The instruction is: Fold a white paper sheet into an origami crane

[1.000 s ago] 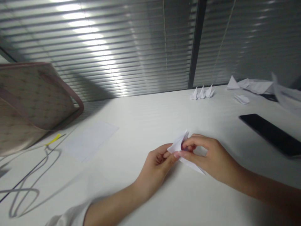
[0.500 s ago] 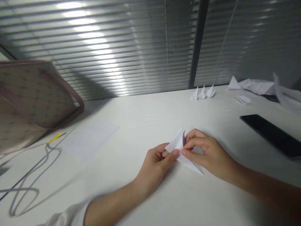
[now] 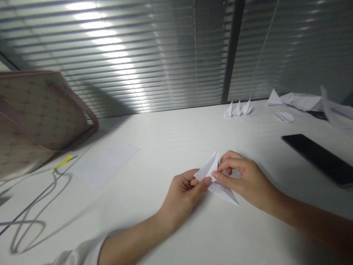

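A folded piece of white paper (image 3: 207, 168) is held between both hands above the white table, with one point toward the back and another toward the lower right. My left hand (image 3: 185, 192) pinches its left side, thumb on top. From the right, my right hand (image 3: 242, 175) grips the paper near its middle between thumb and fingers, the two thumb tips almost touching. Three small folded paper figures (image 3: 238, 109) stand in a row at the back of the table.
A flat white sheet (image 3: 107, 163) lies left, near a patterned bag (image 3: 41, 114) and grey cables (image 3: 27, 221) with a yellow tie. A black phone (image 3: 317, 158) lies right. Folded papers (image 3: 306, 101) are heaped at the back right, before window blinds (image 3: 165, 55).
The upper part of the folded paper has opened and turned slightly to the right. My right fingers have shifted a little to the right; my left hand has hardly moved.
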`<act>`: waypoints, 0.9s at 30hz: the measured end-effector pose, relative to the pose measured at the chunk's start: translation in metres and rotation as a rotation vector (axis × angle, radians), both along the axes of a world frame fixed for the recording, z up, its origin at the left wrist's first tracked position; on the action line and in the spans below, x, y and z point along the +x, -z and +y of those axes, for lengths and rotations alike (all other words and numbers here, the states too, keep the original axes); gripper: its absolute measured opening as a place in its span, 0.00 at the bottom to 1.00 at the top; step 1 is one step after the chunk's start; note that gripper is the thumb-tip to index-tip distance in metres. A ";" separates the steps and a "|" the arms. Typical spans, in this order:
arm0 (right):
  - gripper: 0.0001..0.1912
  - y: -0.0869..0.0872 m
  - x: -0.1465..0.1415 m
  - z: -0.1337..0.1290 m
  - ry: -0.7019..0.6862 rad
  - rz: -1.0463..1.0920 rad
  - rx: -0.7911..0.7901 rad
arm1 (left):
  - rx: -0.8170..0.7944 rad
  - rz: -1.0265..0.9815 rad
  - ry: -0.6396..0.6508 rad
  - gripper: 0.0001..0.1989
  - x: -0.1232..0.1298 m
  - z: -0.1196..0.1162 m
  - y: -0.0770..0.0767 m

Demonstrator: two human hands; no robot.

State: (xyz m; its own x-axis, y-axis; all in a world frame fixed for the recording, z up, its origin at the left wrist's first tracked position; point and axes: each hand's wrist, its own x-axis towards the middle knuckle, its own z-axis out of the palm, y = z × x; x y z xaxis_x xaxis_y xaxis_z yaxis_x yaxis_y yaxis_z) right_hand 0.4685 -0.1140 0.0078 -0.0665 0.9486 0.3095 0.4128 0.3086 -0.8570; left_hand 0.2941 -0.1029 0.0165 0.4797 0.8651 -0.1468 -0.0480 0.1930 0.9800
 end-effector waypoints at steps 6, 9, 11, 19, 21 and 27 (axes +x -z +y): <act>0.08 0.006 0.002 0.005 0.045 0.122 -0.066 | -0.010 0.011 0.013 0.17 -0.002 0.001 0.001; 0.08 0.005 0.004 0.006 0.019 0.196 -0.104 | -0.017 0.018 0.036 0.16 -0.002 0.001 0.002; 0.07 0.003 0.006 0.006 -0.015 0.183 -0.091 | -0.019 0.022 0.047 0.14 -0.001 0.002 0.002; 0.07 -0.005 0.005 0.003 -0.060 0.156 -0.094 | 0.014 0.163 0.086 0.13 -0.001 -0.002 -0.001; 0.09 -0.006 0.005 0.003 -0.066 0.153 -0.101 | 0.017 0.188 0.088 0.14 -0.001 -0.003 -0.001; 0.11 -0.007 0.009 0.004 -0.099 0.122 -0.056 | 0.037 0.225 0.094 0.16 -0.003 -0.001 0.002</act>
State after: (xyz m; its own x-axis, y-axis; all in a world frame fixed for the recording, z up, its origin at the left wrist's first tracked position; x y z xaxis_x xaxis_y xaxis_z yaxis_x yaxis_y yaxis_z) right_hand 0.4771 -0.1103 0.0145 -0.1260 0.9551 0.2681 0.2746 0.2933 -0.9157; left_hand 0.2912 -0.1042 0.0145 0.5176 0.8248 -0.2277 0.1883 0.1498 0.9706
